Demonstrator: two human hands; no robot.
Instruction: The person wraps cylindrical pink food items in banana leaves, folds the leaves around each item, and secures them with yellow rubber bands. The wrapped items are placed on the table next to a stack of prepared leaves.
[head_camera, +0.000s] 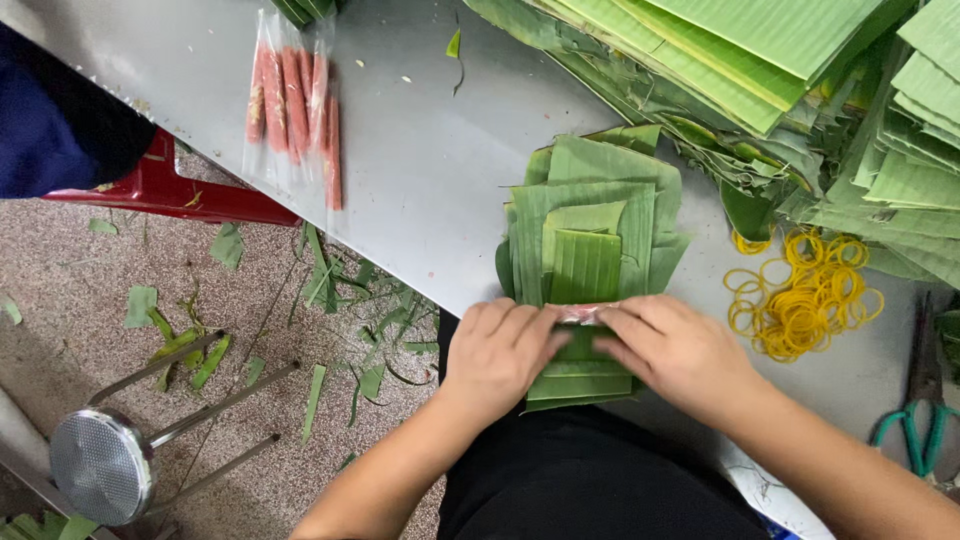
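Observation:
My left hand (497, 350) and my right hand (676, 350) meet at the near edge of a stack of cut green banana leaf pieces (590, 240) on a grey metal table (420, 170). Between the fingertips of both hands lies a small pinkish roll in clear wrap (582, 314), pressed onto the leaves. A folded strip of leaf (580, 380) hangs over the table edge below my hands. Both hands have fingers curled down on the roll and leaf.
A clear packet of pink sausage rolls (293, 105) lies at the table's far left. Yellow rubber bands (810, 290) are piled right of the stack. Large banana leaves (760, 60) fill the back right. Green-handled scissors (920, 420) lie right. A toppled metal stool (110, 455) and leaf scraps (340, 290) are on the floor.

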